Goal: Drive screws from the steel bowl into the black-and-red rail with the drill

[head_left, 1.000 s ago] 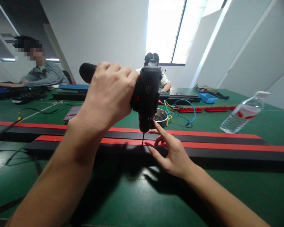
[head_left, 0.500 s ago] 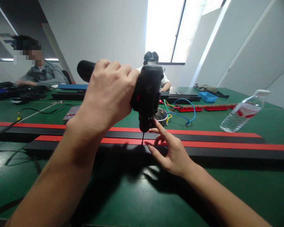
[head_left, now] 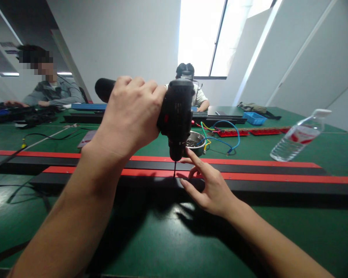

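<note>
My left hand [head_left: 135,112] is wrapped round the handle of a black power drill [head_left: 178,112]. The drill points straight down, and its thin bit [head_left: 174,169] meets the near black rail with a red top strip [head_left: 258,179]. My right hand [head_left: 210,183] is beside the bit with fingers spread. Its index fingertip is close to the drill's chuck, and its thumb is near the rail's front edge. Whether the fingertips touch the drill or the rail, I cannot tell. A screw under the bit, if there is one, is too small to make out.
Behind the drill stands a metal bowl of small dark parts [head_left: 197,144], with coloured wires [head_left: 226,141] beside it. A second red-topped rail [head_left: 150,159] lies behind the first. A water bottle [head_left: 300,135] is at the right, a blue basket [head_left: 253,119] farther back. Two people sit across the table.
The drill's body has tilted slightly left with my left hand, while the bit stays at the same spot. My right hand is almost unmoved.
</note>
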### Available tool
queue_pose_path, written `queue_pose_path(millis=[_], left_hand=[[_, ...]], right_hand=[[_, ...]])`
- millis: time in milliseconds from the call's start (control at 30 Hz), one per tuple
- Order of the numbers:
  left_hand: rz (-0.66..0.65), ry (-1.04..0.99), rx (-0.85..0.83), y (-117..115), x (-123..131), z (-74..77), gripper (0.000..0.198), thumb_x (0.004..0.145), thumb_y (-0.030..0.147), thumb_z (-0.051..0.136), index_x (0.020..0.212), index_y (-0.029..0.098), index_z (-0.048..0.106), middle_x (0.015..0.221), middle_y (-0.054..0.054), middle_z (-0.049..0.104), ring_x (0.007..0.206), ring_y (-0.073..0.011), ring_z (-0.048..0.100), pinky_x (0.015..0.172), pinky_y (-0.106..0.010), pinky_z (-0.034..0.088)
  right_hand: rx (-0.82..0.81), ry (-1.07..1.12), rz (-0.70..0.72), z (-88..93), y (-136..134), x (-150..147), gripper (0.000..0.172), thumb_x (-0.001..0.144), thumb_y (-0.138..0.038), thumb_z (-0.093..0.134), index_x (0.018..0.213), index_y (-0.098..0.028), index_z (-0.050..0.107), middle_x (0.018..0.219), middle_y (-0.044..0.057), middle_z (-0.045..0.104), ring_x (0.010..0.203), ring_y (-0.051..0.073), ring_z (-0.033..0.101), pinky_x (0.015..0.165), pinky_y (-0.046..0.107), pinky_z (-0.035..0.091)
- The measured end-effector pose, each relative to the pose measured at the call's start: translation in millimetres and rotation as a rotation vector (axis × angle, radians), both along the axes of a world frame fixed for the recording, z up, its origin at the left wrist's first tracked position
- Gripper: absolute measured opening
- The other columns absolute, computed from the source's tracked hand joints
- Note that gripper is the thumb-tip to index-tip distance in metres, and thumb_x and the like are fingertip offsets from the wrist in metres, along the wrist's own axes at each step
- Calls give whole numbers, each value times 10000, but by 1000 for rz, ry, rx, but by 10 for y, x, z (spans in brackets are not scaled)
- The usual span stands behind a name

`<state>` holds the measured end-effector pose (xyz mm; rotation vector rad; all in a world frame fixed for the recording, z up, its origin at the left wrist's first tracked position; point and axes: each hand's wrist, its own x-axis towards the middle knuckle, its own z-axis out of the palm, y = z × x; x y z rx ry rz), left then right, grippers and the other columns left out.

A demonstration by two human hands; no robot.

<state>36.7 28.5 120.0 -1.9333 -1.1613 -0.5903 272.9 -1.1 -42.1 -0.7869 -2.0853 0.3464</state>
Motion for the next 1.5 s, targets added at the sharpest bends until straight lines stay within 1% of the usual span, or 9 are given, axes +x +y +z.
queue_pose_path(millis=[233, 367, 467, 567, 800, 900, 1133, 1267, 1500], left_hand=[[63, 5, -51, -38, 38, 23, 311, 962, 307, 463, 1182, 232, 670, 1124, -135, 769, 1121, -388, 679, 961, -567, 487], [36, -35, -110, -58, 55, 43, 330, 949, 271, 462, 1199, 209, 669, 1190, -147, 749, 1220, -420, 647, 1036, -596, 442], [19, -40, -132, -70, 61, 56, 325, 949, 236, 455, 1203, 204, 656, 1224, -146, 734, 1263, -418, 623, 1073, -609, 424], [33, -41, -130, -79, 68, 60, 310, 954, 228, 461, 1199, 216, 651, 1230, -132, 735, 1277, -397, 620, 1097, -585, 416], [69, -20, -89, -61, 52, 39, 280, 980, 293, 483, 1197, 234, 650, 1165, -102, 760, 1218, -371, 660, 1048, -545, 465], [73, -2, -70, -41, 38, 32, 264, 975, 289, 485, 1176, 235, 649, 1142, -112, 758, 1171, -368, 678, 1007, -547, 488], [84, 44, -31, -8, 60, 22, 255, 916, 251, 498, 1099, 147, 642, 1055, -164, 730, 1085, -416, 699, 933, -574, 514], [98, 69, -15, -30, 75, 29, 247, 909, 242, 508, 1097, 139, 632, 1040, -146, 718, 1071, -403, 700, 939, -546, 519], [110, 94, -2, -46, 87, 32, 255, 944, 258, 470, 1100, 132, 628, 1032, -142, 702, 1071, -401, 688, 941, -547, 515]], right_hand=[[0, 6, 1, -13, 22, -13, 902, 979, -291, 697, 1726, -326, 191, 1389, 112, 687, 874, 216, 681, 878, 444, 617], [-2, 33, 0, -15, 35, -32, 903, 982, -292, 694, 1728, -314, 184, 1379, 118, 688, 852, 203, 691, 868, 436, 625], [-7, 56, -1, -8, 45, -46, 895, 986, -287, 690, 1727, -308, 190, 1361, 122, 695, 827, 193, 697, 854, 426, 628], [-8, 65, 3, -2, 51, -49, 894, 987, -281, 688, 1727, -314, 189, 1357, 118, 698, 819, 190, 697, 859, 429, 625], [-30, 44, 1, -4, 29, -21, 867, 983, -297, 692, 1718, -324, 232, 1366, 107, 696, 866, 204, 698, 874, 429, 621], [-27, 28, 0, -3, 13, -10, 857, 982, -307, 696, 1713, -326, 250, 1367, 106, 697, 872, 208, 686, 879, 428, 616], [2, 6, 4, -9, 6, -9, 870, 985, -302, 696, 1718, -338, 227, 1370, 102, 697, 877, 219, 669, 873, 437, 608], [11, 17, 6, -24, 24, -16, 881, 984, -295, 700, 1719, -343, 216, 1373, 101, 695, 866, 216, 666, 863, 439, 611], [9, 33, 4, -29, 30, -35, 873, 985, -290, 699, 1718, -339, 227, 1357, 105, 702, 849, 213, 665, 848, 441, 615]])
